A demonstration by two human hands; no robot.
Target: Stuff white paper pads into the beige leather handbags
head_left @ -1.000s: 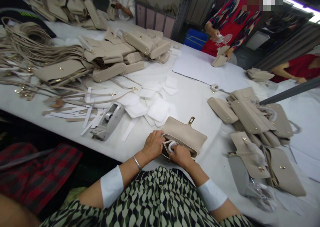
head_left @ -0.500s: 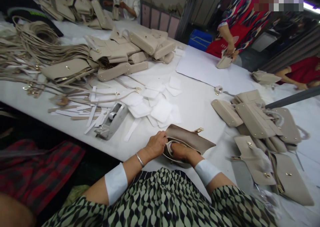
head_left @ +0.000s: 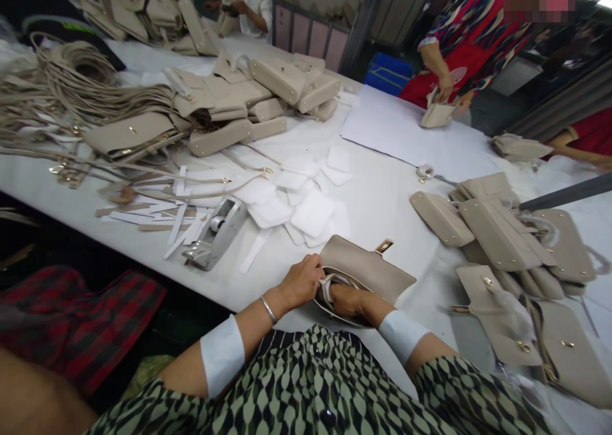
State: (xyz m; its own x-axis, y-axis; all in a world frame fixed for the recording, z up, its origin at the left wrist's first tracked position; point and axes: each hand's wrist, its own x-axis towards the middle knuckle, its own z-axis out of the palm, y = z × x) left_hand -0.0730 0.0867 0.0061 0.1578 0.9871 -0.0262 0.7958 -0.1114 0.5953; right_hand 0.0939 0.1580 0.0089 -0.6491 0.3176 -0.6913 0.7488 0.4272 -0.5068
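beige handbag point(head_left: 370, 263) is placed at the near side of the white table point(head_left: 387, 205), just ahead of the torso, flap laid open toward the far side, gold clasp point(head_left: 384, 246) on the flap's outer edge. left end of the bag's rim is clamped by the left hand point(head_left: 302, 283), fingers together on it. right hand point(head_left: 345, 300) is sunk into the bag mouth; fingertips are hidden by the bag wall, so whether they are apart, together or closed on something cannot be told. room: ahead of the flap, an open strip of tabletop is seen up to the near edge of the white sheet point(head_left: 396, 125). left of that, the strip is bounded by loose white pads point(head_left: 313, 215), lowest ones near the flap corner. farther left, grey tape dispenser point(head_left: 215, 231) is set near the table's front edge, paper strips point(head_left: 143, 215) beside it. on the right, a gap is left between flap and bag pile point(head_left: 502, 231); tighter lower down, where open-flap bag point(head_left: 478, 294) is lying near the right sleeve point(head_left: 473, 384). far left is taken up by bag heap point(head_left: 224, 103) and coiled straps point(head_left: 105, 84).
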